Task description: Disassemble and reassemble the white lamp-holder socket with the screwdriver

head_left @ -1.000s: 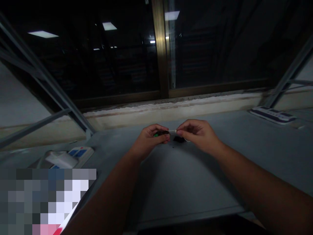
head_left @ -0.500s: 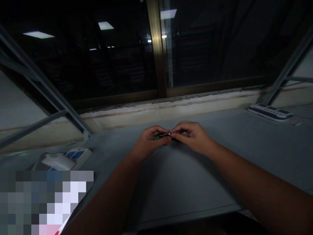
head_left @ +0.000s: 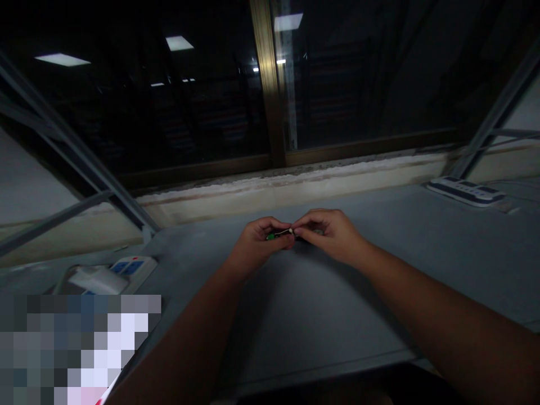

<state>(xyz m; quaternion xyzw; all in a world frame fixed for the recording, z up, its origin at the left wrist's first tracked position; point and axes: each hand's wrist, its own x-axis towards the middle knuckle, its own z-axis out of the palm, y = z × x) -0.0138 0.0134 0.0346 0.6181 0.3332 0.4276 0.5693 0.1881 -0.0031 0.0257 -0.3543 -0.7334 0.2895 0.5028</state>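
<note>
head | left hand [head_left: 260,243]: green-black object [head_left: 274,236] | right hand [head_left: 333,236]: white wire [head_left: 286,232]

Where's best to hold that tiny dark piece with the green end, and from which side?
Pinch its slim body from the left, as the left hand does: the piece is small and lies lengthwise, and its right end leads to a thin pale strand that the right hand holds.

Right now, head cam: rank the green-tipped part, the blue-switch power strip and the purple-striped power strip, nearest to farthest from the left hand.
From the left hand, in the head view:
1. Green-tipped part: pinched in that hand's fingers, mid-desk.
2. Blue-switch power strip: left side of the desk.
3. Purple-striped power strip: far right of the desk, by the window.
</note>
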